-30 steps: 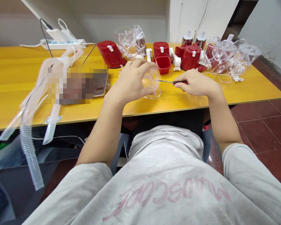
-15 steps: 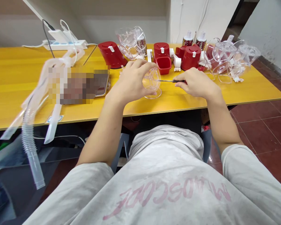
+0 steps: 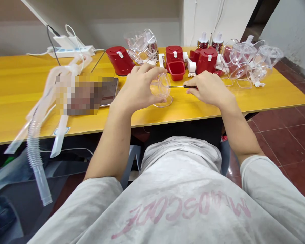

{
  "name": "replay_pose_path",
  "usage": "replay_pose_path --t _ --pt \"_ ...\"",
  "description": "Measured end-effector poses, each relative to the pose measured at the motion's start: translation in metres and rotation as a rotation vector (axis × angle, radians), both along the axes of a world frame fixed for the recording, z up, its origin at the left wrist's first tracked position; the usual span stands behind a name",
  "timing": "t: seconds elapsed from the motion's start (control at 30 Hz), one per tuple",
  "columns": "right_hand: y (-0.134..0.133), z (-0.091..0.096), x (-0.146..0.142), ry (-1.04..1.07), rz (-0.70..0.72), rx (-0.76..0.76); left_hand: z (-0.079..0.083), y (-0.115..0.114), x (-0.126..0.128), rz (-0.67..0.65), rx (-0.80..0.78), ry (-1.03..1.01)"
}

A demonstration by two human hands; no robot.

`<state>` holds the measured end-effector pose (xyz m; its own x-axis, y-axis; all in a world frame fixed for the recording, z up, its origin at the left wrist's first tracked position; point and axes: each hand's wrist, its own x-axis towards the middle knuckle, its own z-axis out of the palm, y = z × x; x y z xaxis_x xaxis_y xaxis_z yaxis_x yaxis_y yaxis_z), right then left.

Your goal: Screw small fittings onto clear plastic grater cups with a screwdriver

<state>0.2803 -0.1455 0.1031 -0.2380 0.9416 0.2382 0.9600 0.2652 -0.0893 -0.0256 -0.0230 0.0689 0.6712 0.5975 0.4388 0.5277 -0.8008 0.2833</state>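
My left hand is wrapped round a clear plastic part, roughly cup-shaped with a round rim, held on its side low over the table. A clear ring on that part touches or nearly touches the tabletop. My right hand grips a screwdriver by its dark handle. Its thin metal shaft points left into the open end of the clear part. The fingers of my left hand hide much of the part, and whatever the screwdriver's tip meets inside cannot be made out.
Behind my hands stand red housings, a small red cup, white plastic pieces, metal drums and clear plastic parts. Left lie a phone-like device, clear tubes over the table's edge and a power strip.
Both hands, the clear part and the screwdriver appear slightly further left in view, partly because the camera has shifted. Both grips stay the same.
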Motion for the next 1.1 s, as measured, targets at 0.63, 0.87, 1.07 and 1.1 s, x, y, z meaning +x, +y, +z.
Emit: replay_pose_path --t 0.63,0.87,1.07,1.1 --pt "0.005 -0.003 0.022 0.19 0.094 -0.044 -0.003 -0.002 0.003 -0.004 -0.016 -0.006" --pt "0.008 -0.002 0.023 0.233 0.102 -0.036 0.008 -0.014 0.006 0.007 -0.074 0.033" --pt "0.015 -0.011 0.03 0.279 0.147 -0.057 0.017 -0.024 0.009 0.049 -0.092 0.049" --pt "0.016 -0.012 0.032 0.293 0.156 -0.055 0.018 -0.025 0.009 0.052 -0.08 0.068"
